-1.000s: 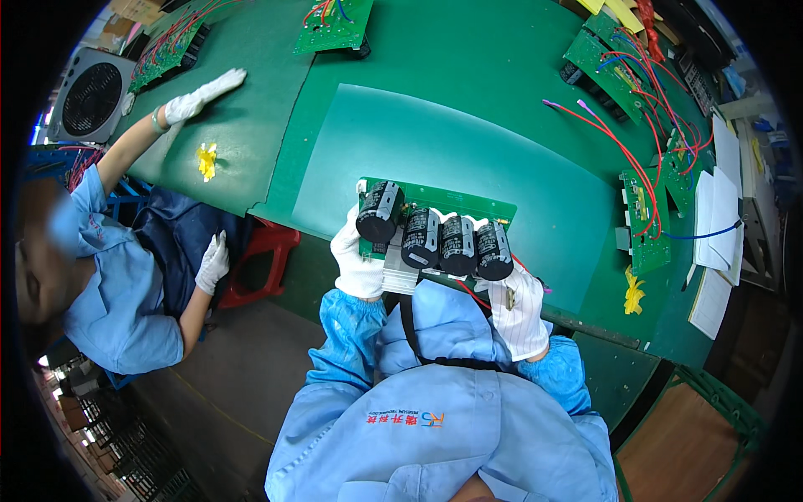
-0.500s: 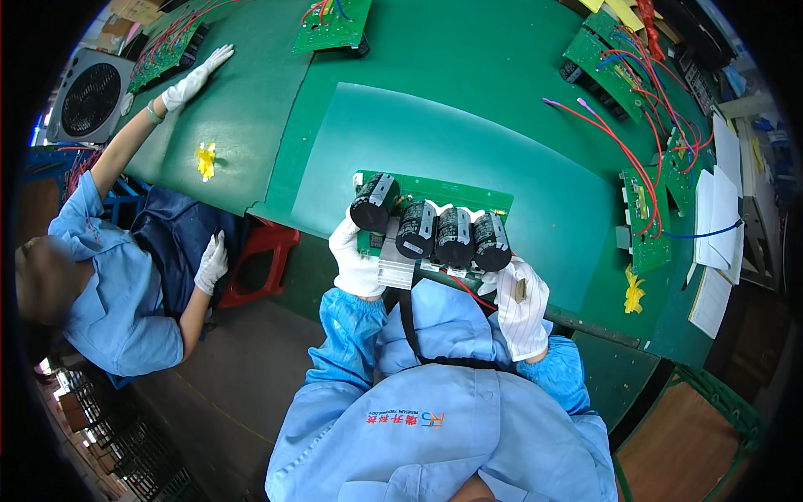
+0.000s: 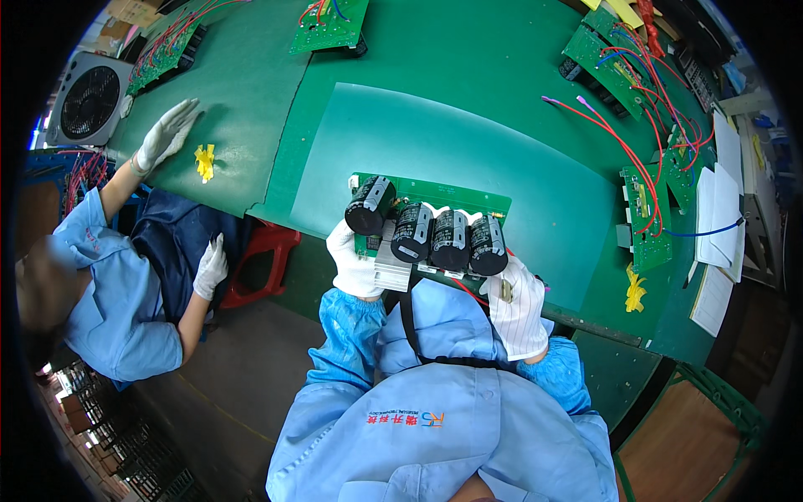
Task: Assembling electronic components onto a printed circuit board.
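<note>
A green circuit board (image 3: 464,197) is held between my two gloved hands over the front edge of the bench. Several large black cylindrical capacitors (image 3: 450,241) stand out from it, and a silver finned heat sink (image 3: 391,272) sits at its near left. My left hand (image 3: 355,266) is closed on the board's left end, beside the heat sink. My right hand (image 3: 516,301) grips the near right corner, below the last capacitor. A red wire (image 3: 470,290) runs from the board's near edge toward my right hand. The capacitors hide part of the fingers.
A translucent mat (image 3: 351,125) covers the green bench. Wired boards (image 3: 644,209) stand at the right, near white papers (image 3: 715,226) and a yellow scrap (image 3: 635,289). More boards (image 3: 330,25) lie at the back. A co-worker (image 3: 125,293) sits left, near a fan (image 3: 89,96).
The board has shifted very slightly left in my hands, and my right hand has turned a little. The co-worker's far hand has drawn back toward them across the bench.
</note>
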The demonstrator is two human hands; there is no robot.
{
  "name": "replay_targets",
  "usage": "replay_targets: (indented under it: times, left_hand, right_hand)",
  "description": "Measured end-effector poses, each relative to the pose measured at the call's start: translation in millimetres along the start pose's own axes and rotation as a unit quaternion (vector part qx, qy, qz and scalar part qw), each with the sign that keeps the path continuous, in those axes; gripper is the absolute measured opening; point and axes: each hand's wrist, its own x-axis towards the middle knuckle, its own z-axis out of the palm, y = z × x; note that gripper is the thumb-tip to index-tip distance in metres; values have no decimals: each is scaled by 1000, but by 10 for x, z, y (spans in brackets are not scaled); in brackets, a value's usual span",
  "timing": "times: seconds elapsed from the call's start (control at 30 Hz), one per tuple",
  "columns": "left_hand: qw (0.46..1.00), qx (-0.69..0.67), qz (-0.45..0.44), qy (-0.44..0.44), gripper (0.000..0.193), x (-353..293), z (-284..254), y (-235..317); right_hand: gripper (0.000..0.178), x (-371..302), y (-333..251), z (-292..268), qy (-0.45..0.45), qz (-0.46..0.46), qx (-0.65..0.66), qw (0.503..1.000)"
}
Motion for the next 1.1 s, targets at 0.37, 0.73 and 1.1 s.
replay_targets:
  times: [0.37, 0.73, 1.1]
  left_hand:
    - [959, -257, -116, -29, 43, 29, 192, 204]
    - [978, -126, -144, -78, 28, -96, 590, 517]
    - [929, -208, -274, -132, 40, -336, 446, 720]
  right_hand:
    - [60, -31, -19, 62, 35, 86, 34, 995]
    - [75, 166, 231, -235, -31, -32, -68, 997]
    - [51, 448, 121, -643, -91, -23, -2, 996]
